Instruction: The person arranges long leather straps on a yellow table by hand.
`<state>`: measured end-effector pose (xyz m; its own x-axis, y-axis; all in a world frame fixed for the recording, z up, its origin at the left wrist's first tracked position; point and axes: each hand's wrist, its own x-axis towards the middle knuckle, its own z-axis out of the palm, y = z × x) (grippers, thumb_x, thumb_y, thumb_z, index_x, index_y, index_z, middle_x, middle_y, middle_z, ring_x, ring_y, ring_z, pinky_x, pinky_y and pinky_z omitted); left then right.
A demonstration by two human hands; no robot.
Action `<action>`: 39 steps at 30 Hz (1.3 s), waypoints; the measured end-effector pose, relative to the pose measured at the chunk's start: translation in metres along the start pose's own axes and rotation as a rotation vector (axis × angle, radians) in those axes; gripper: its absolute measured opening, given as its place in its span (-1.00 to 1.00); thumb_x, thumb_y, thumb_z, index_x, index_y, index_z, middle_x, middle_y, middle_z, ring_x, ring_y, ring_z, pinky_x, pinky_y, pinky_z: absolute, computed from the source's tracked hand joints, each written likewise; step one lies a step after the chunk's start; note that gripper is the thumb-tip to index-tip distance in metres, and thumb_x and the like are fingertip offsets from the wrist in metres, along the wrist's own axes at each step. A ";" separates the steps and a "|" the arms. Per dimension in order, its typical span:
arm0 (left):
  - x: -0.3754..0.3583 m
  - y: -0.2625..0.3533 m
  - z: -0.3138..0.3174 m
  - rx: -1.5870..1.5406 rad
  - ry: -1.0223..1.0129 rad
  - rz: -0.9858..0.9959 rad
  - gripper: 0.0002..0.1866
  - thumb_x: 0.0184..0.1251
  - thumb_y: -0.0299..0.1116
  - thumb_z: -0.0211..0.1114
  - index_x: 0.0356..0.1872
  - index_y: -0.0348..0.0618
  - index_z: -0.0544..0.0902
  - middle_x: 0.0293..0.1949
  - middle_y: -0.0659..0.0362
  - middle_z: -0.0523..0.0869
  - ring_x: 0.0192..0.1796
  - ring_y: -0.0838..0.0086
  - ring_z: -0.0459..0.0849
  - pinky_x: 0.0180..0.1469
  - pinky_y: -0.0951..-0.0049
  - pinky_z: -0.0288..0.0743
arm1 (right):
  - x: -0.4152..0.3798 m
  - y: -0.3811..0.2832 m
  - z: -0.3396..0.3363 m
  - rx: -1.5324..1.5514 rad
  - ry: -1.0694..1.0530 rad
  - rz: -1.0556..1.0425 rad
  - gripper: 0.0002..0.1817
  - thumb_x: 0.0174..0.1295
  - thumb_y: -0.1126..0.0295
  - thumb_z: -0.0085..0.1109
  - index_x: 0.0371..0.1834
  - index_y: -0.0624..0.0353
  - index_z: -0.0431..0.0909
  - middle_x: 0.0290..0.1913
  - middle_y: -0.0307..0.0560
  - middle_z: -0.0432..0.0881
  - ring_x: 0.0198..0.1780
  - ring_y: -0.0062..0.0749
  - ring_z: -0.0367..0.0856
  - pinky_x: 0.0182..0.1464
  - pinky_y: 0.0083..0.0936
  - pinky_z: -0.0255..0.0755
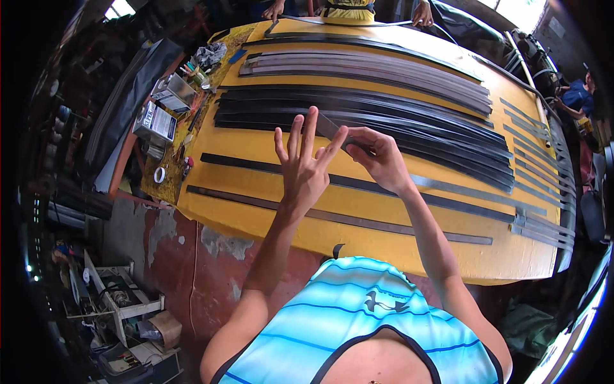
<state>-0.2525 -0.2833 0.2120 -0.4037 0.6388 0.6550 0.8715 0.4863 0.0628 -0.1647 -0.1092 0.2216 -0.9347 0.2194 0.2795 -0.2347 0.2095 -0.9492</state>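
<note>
My right hand (384, 160) is closed round the dark handle of a short flat blade, which looks like a knife (329, 127). Its grey blade points up and left, across to my other hand. My left hand (306, 168) is raised with its fingers spread, the index fingertip right at the blade near the handle. The left thumb is mostly hidden. Both hands are above the yellow-covered table (256, 142), in front of a wide bundle of black strips (268, 105). Closer to me lie a single black strip (240, 162) and a brownish strip (240, 200).
Grey-brown strips (358, 70) lie farther back. Several thin strips (543, 173) hang over the right edge. Metal cans (155, 121) and a tape roll (160, 174) stand at left. Across the table a person's hands (422, 13) hold a long strip; another person (579, 96) is at right.
</note>
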 end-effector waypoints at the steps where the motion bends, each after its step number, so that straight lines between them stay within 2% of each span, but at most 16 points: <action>1: -0.001 0.000 0.002 0.001 0.002 0.000 -0.17 0.32 -0.65 0.21 0.51 0.58 0.43 0.64 -0.06 0.18 0.62 -0.01 0.20 0.59 -0.25 -0.13 | 0.000 0.000 0.000 -0.005 -0.006 0.010 -0.62 0.41 0.58 0.26 0.28 0.27 0.59 0.04 -0.12 0.77 0.05 -0.59 0.68 0.18 -0.53 0.58; 5: -0.010 0.001 0.011 0.030 -0.050 0.036 -0.23 0.38 -0.62 0.20 0.49 0.57 0.46 0.64 -0.05 0.17 0.62 0.00 0.20 0.60 -0.26 -0.17 | 0.002 0.000 -0.001 0.036 0.002 -0.006 -0.63 0.41 0.59 0.25 0.27 0.30 0.58 0.06 -0.11 0.77 0.04 -0.62 0.67 0.12 -0.57 0.57; 7: -0.016 0.004 0.016 -0.131 -0.034 -0.001 -0.23 0.37 -0.61 0.21 0.49 0.57 0.47 0.65 0.01 0.17 0.61 0.01 0.23 0.56 -0.39 -0.16 | 0.003 0.003 -0.004 0.103 0.032 0.054 -0.64 0.40 0.56 0.26 0.25 0.25 0.62 0.00 -0.09 0.79 0.03 -0.53 0.71 0.15 -0.48 0.57; 12: -0.015 0.003 0.009 -0.149 0.003 -0.071 -0.22 0.32 -0.64 0.23 0.49 0.47 0.49 0.65 -0.07 0.13 0.63 -0.01 0.16 0.56 -0.31 -0.10 | 0.000 0.006 -0.005 0.082 0.042 0.077 -0.64 0.39 0.57 0.25 0.25 0.25 0.63 -0.02 -0.13 0.78 0.01 -0.57 0.69 0.13 -0.52 0.54; 14: -0.012 0.004 0.011 -0.226 0.024 -0.130 -0.29 0.33 -0.68 0.20 0.43 0.36 0.58 0.66 -0.12 0.08 0.62 -0.05 0.18 0.57 -0.19 0.02 | -0.001 0.006 -0.004 0.068 0.033 0.076 -0.64 0.39 0.58 0.25 0.25 0.25 0.63 -0.03 -0.15 0.78 0.00 -0.59 0.68 0.11 -0.53 0.53; 15: -0.015 0.004 0.015 -0.227 0.028 -0.132 -0.29 0.33 -0.68 0.20 0.43 0.36 0.58 0.66 -0.12 0.08 0.62 -0.05 0.18 0.57 -0.19 0.02 | -0.001 0.006 -0.003 0.065 0.033 0.063 -0.65 0.41 0.60 0.23 0.24 0.26 0.62 -0.05 -0.21 0.76 -0.07 -0.68 0.62 0.01 -0.63 0.50; 17: -0.023 0.006 0.024 -0.498 0.065 -0.190 -0.38 0.36 -0.64 0.24 0.36 0.28 0.65 0.66 -0.12 0.05 0.62 -0.04 0.19 0.54 -0.11 0.15 | -0.001 0.006 -0.004 0.058 0.035 0.045 -0.66 0.42 0.61 0.22 0.24 0.28 0.61 -0.07 -0.28 0.74 -0.13 -0.77 0.55 -0.10 -0.72 0.47; 21: -0.031 0.007 0.023 -0.576 0.097 -0.201 -0.49 0.41 -0.60 0.26 0.28 0.22 0.72 0.66 -0.08 0.05 0.60 0.01 0.22 0.51 0.00 0.25 | -0.001 0.013 -0.006 0.074 0.060 0.058 -0.67 0.43 0.60 0.22 0.23 0.28 0.61 -0.05 -0.28 0.73 -0.15 -0.77 0.55 -0.11 -0.72 0.47; 23: -0.029 0.012 0.016 -0.792 0.057 -0.333 -0.58 0.43 -0.57 0.28 0.22 0.12 0.76 0.67 0.01 0.07 0.60 0.07 0.24 0.50 0.07 0.29 | -0.002 0.011 -0.004 0.096 0.060 0.054 -0.67 0.43 0.60 0.22 0.23 0.27 0.61 -0.05 -0.28 0.73 -0.15 -0.77 0.55 -0.12 -0.73 0.46; 24: -0.029 0.012 0.018 -0.791 0.057 -0.334 -0.58 0.43 -0.57 0.28 0.22 0.12 0.76 0.67 0.01 0.07 0.60 0.07 0.24 0.50 0.07 0.29 | -0.004 0.008 -0.002 0.107 0.042 0.070 -0.68 0.43 0.60 0.21 0.23 0.27 0.62 -0.05 -0.28 0.73 -0.16 -0.78 0.55 -0.12 -0.73 0.46; 27: -0.030 0.009 0.026 -1.123 0.017 -0.514 -0.59 0.45 -0.57 0.27 0.20 0.14 0.76 0.67 0.06 0.05 0.59 0.07 0.25 0.46 0.09 0.37 | -0.005 0.008 0.002 0.105 0.026 0.064 -0.69 0.44 0.59 0.20 0.22 0.26 0.62 -0.06 -0.28 0.73 -0.16 -0.78 0.55 -0.12 -0.73 0.46; 30: -0.029 0.005 0.026 -1.353 0.056 -0.704 -0.68 0.48 -0.57 0.22 0.14 -0.06 0.77 0.66 0.07 0.10 0.56 0.16 0.31 0.43 0.19 0.42 | -0.005 0.010 -0.001 0.144 0.054 0.065 -0.69 0.42 0.59 0.21 0.21 0.25 0.63 -0.08 -0.27 0.75 -0.16 -0.74 0.57 -0.11 -0.68 0.48; 33: -0.033 0.002 0.022 -1.294 0.079 -0.727 -0.67 0.47 -0.57 0.24 0.15 -0.02 0.76 0.63 0.11 0.20 0.55 0.28 0.30 0.45 0.18 0.39 | -0.005 0.014 -0.007 0.174 0.085 0.078 -0.68 0.40 0.58 0.23 0.20 0.23 0.64 -0.10 -0.26 0.76 -0.17 -0.71 0.59 -0.11 -0.64 0.51; 34: -0.033 0.001 0.020 -1.244 0.073 -0.661 -0.67 0.45 -0.56 0.24 0.13 -0.04 0.77 0.63 0.07 0.16 0.47 0.23 0.40 0.42 0.17 0.45 | -0.005 0.014 -0.008 0.151 0.089 0.069 -0.68 0.40 0.58 0.23 0.20 0.23 0.64 -0.10 -0.26 0.76 -0.18 -0.71 0.58 -0.12 -0.64 0.50; 37: -0.030 0.012 0.018 -1.289 0.031 -0.542 -0.68 0.44 -0.55 0.26 0.11 -0.02 0.79 0.63 0.09 0.17 0.45 0.26 0.42 0.42 0.15 0.45 | -0.007 0.012 -0.005 0.149 0.074 0.090 -0.69 0.41 0.56 0.24 0.20 0.22 0.64 -0.10 -0.24 0.76 -0.15 -0.70 0.60 -0.10 -0.63 0.51; 39: -0.032 0.012 0.028 -1.318 0.002 -0.568 -0.69 0.46 -0.54 0.25 0.10 0.01 0.80 0.63 0.11 0.18 0.46 0.26 0.41 0.43 0.15 0.44 | -0.008 0.011 0.001 0.143 0.068 0.061 -0.70 0.43 0.58 0.22 0.20 0.24 0.64 -0.09 -0.26 0.75 -0.17 -0.74 0.57 -0.12 -0.68 0.48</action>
<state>-0.2365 -0.2817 0.1708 -0.7791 0.5473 0.3057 0.2129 -0.2276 0.9502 -0.1605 -0.1093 0.2089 -0.9295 0.2924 0.2248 -0.2178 0.0568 -0.9743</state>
